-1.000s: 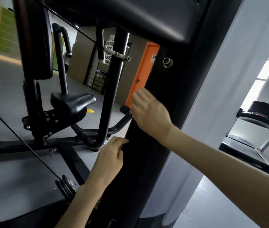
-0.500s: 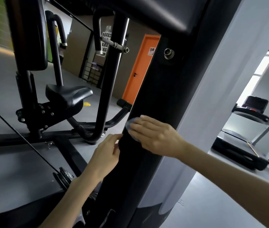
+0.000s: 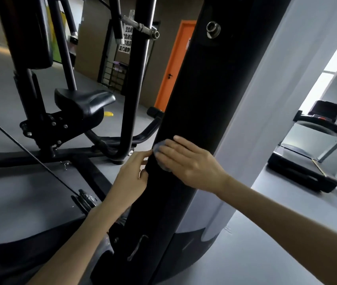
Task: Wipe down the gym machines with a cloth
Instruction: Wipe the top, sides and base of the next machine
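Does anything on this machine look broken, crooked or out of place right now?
Nothing stands out. The right hand presses the cloth flat on the black column, the left hand touches its edge, and the seat and cable look intact.

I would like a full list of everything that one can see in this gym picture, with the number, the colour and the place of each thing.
column: 1, black, centre, upright part of the machine
cloth: 1, grey-blue, on the column, under the right hand
seat: 1, black, left
knob: 1, yellow, just right of the seat
door: 1, orange, back wall
pillar: 1, pale grey, right of the column
treadmill: 1, black, far right
left hand: 1, touches the column's left edge
right hand: 1, presses the cloth flat on the column
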Action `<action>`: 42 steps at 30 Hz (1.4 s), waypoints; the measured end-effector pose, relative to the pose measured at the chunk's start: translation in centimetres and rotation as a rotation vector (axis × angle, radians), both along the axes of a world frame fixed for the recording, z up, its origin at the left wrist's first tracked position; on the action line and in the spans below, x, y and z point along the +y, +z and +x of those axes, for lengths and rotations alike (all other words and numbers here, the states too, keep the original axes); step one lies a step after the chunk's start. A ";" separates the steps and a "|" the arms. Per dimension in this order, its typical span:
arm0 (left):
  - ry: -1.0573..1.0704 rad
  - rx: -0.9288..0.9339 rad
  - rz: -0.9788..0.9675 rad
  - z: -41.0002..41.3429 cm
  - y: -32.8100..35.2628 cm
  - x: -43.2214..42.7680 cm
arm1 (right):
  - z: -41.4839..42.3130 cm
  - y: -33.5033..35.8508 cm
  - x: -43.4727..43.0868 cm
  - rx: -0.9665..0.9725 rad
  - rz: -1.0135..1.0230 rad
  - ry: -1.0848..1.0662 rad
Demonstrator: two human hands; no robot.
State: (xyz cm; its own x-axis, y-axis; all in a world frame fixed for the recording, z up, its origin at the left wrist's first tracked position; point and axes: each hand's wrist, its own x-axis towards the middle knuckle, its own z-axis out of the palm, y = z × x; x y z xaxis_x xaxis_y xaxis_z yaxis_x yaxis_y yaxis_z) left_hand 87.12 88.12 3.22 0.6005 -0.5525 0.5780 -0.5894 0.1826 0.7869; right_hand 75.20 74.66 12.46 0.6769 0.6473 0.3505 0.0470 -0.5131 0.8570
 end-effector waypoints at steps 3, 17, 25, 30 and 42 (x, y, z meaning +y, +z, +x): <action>-0.028 -0.026 0.095 0.0 -2.5 1.1 | 2.1 3.4 -0.1 -0.219 0.090 -0.090; -0.015 -0.089 0.305 0.7 -12.1 2.3 | 4.4 -7.1 2.9 -0.114 0.010 -0.375; -0.014 0.000 0.444 0.6 -12.4 2.7 | 4.2 -11.6 3.0 -0.098 -0.026 -0.534; -0.014 0.035 0.506 1.0 -13.2 3.3 | 5.2 -11.1 5.2 -0.069 -0.020 -0.680; 0.189 0.049 0.731 5.2 -21.9 6.7 | 4.6 -25.4 5.4 0.272 -0.169 -0.625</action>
